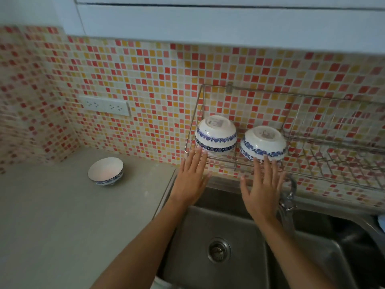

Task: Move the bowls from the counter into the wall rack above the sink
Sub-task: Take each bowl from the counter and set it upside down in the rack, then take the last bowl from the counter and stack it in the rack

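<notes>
Bowls sit in two places: two blue-banded ones rest upside down at the left end of the wire wall rack (pixel 291 130), the left bowl (pixel 215 133) near the rack's end and the right bowl (pixel 263 143) just beside it, while a third bowl (pixel 105 171) stands upright on the counter (pixel 52 215), well apart to the left. Both hands are spread flat and hold nothing; the left hand (pixel 190 180) has its fingertips at the rim of the left bowl, the right hand (pixel 263 188) at the rim of the right one.

The likeliest trouble, I judge, is a nudge. Each inverted bowl rests on thin wires above the steel sink (pixel 218 226), so a fingertip catching a rim could tip it off the front rail. Reaching across for the third bowl, a forearm could also brush the left bowl. The tap (pixel 288 197) stands close under the right hand.
</notes>
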